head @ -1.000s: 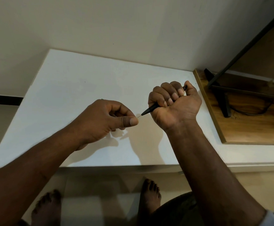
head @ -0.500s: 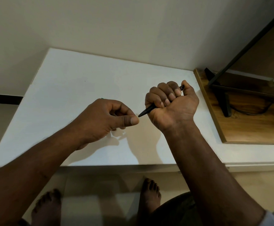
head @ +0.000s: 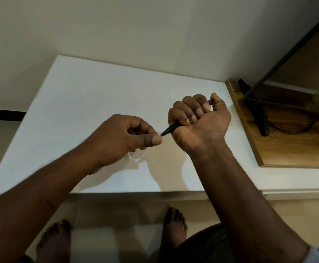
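Note:
My right hand (head: 198, 124) grips a slim black pen-like tool (head: 171, 128) in a fist over the white tabletop (head: 90, 95). The tool's rear end shows by my thumb and its pointed front aims left. That point meets the thumb tip of my left hand (head: 124, 137), whose thumb and curled fingers pinch at it. The thin tip is hidden behind that thumb. A small green edge (head: 118, 114) peeks out above the left knuckles; I cannot tell what it belongs to.
A wooden board (head: 287, 149) lies on the table's right end, bearing a black stand foot (head: 259, 114) and a dark cable (head: 297, 130). A wall rises behind the table. My bare feet (head: 173, 228) stand on the floor below the table's front edge.
The tool's black cone has closed onto my left thumb; the thin metal tip seen between the hands a second ago no longer shows. Both hands stay in place.

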### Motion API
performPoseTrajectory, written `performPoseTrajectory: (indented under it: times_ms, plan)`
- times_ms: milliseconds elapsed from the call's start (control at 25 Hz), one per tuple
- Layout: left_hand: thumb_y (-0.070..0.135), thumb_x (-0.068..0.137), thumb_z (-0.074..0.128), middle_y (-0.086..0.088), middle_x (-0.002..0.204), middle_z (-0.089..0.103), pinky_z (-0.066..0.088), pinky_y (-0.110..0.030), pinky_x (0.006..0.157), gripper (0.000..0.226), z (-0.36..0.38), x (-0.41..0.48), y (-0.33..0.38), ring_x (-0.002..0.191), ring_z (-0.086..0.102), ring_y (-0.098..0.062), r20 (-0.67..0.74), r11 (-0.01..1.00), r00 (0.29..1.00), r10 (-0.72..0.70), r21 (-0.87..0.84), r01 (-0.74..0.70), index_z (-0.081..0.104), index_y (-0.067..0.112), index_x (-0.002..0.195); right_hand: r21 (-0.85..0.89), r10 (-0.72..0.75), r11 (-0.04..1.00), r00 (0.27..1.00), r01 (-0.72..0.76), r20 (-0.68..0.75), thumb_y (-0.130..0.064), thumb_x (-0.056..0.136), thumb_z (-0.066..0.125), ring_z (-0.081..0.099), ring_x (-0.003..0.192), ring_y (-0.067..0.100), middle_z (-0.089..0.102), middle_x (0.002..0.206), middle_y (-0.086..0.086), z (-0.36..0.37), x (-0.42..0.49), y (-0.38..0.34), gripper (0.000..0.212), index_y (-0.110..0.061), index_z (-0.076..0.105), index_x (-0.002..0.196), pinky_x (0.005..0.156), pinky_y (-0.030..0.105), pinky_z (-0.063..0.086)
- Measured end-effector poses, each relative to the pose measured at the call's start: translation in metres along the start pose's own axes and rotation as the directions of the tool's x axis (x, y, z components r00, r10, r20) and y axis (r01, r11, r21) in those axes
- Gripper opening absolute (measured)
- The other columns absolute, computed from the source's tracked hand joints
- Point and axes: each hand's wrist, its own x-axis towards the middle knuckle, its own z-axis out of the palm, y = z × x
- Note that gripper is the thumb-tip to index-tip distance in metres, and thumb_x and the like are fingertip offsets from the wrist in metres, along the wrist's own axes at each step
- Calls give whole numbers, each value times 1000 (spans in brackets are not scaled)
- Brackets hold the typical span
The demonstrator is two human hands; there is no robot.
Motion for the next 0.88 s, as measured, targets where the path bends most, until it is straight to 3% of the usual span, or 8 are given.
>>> performPoseTrajectory:
  times_ms: [160, 320, 480, 600, 720, 880]
  plan:
    - [55, 60, 79, 9, 76, 77, 53, -29, 70, 38, 1, -1, 1, 69, 68, -5, -54, 999, 998, 32, 8, -32, 79, 26, 84, 5, 2, 1000, 1000, -1, -4, -43, 97, 43, 19, 41, 10, 24, 52, -7, 0, 0, 1, 48, -19, 34, 57, 45, 22, 13]
    - [67, 55, 74, 6, 77, 76, 54, -30, 68, 47, 3, -2, -3, 72, 66, -12, -151, 989, 982, 113, 112, -96, 78, 27, 79, 18, 6, 1000, 1000, -6, 0, -45, 97, 45, 20, 40, 10, 24, 51, -7, -1, 0, 1, 49, -19, 34, 56, 45, 22, 14]
    - [71, 57, 72, 13, 69, 72, 43, -13, 55, 43, 4, -2, -4, 59, 59, -5, -218, 967, 956, 194, 204, -150, 75, 30, 72, 18, 16, 1000, 1000, -16, 20, -54, 98, 47, 20, 39, 10, 24, 50, -7, -1, -1, 3, 56, -19, 35, 55, 45, 22, 13]
    - [70, 60, 73, 23, 64, 68, 41, -8, 52, 40, 3, -3, -5, 57, 58, -1, -247, 943, 933, 261, 274, -191, 73, 31, 70, 3, 37, 999, 999, -37, 21, -69, 96, 50, 20, 39, 9, 23, 50, -7, 0, -1, 4, 65, -19, 35, 56, 44, 22, 14]
    - [68, 62, 73, 13, 52, 63, 41, -10, 51, 42, 5, -5, -6, 54, 57, -5, -272, 925, 910, 314, 305, -228, 74, 27, 69, 2, 53, 999, 998, -53, 15, -72, 94, 51, 20, 38, 9, 23, 50, -7, 1, -2, 4, 67, -20, 33, 56, 41, 22, 15]
    - [68, 65, 70, 12, 53, 62, 41, -10, 51, 41, 8, -6, -7, 56, 57, -7, -293, 919, 896, 333, 316, -237, 72, 27, 65, 1, 40, 999, 999, -40, -3, -75, 94, 51, 19, 38, 9, 22, 50, -7, 2, -3, 4, 69, -20, 33, 55, 43, 22, 13]
